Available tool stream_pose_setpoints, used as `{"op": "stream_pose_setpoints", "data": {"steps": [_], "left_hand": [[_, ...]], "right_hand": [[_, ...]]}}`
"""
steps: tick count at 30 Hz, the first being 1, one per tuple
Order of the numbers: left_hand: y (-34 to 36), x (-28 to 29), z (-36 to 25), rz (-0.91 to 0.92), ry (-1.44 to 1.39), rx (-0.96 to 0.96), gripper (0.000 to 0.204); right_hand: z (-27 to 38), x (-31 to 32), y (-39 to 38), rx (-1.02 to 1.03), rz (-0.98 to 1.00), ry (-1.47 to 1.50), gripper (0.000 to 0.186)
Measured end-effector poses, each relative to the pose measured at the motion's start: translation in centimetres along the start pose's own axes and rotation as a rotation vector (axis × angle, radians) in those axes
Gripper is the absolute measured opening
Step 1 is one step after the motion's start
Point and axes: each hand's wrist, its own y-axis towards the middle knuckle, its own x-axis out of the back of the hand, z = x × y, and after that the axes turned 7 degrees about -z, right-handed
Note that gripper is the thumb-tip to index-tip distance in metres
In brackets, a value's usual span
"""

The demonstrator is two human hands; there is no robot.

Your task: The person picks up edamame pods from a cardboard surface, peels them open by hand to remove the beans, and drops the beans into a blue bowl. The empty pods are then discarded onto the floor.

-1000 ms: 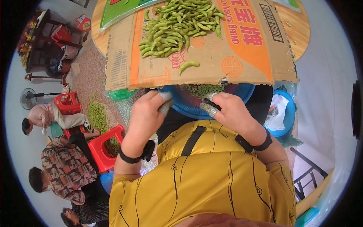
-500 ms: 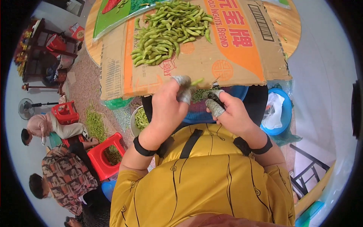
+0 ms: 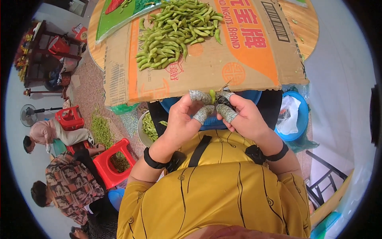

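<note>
A green soybean pod [image 3: 212, 96] stands upright between my fingertips, just off the near edge of a flattened cardboard sheet [image 3: 203, 77]. My left hand [image 3: 184, 117] pinches it from the left with thumb and forefinger in grey fabric finger covers. From the other side, my right hand [image 3: 246, 117] closes its covered fingertips against it; something black is wrapped at those fingers. The pod's lower end is hidden by the fingers. Ahead on the cardboard lies a big heap of soybean pods [image 3: 175, 38]. Beneath my hands, a blue basin [image 3: 211, 124] is partly hidden.
A pale bowl [image 3: 140, 127] of pods stands left of my lap. On the right is a blue tub [image 3: 303, 119] with a white plastic bag [image 3: 288, 113]. Red stools [image 3: 113, 163], pods strewn on the floor [image 3: 101, 129] and seated people [image 3: 71, 179] are at the left.
My left hand, blurred before, has drawn back slightly and steadied against my right. The pod has gone from slanted to upright between both hands. Another pod now shows at the bowl's rim.
</note>
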Motion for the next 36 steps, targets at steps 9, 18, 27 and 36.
{"op": "stream_pose_setpoints", "data": {"steps": [9, 18, 27, 36], "left_hand": [[-0.6, -0.2, -0.4, -0.041, 0.19, -0.02, 0.039], [-0.7, 0.7, -2.2, 0.054, 0.723, -0.157, 0.051], [0.3, 2.5, 1.1, 0.34, -0.772, 0.465, 0.052], [-1.2, 0.4, -2.1, 0.119, 0.396, -0.046, 0.045]], "right_hand": [[0.4, -0.1, -0.2, 0.014, 0.003, -0.099, 0.031], [1.1, -0.3, -0.4, -0.283, 0.141, 0.313, 0.038], [0.8, 0.5, -0.9, -0.478, 0.418, 0.637, 0.024], [-0.4, -0.3, -0.7, -0.135, 0.05, 0.049, 0.034]]}}
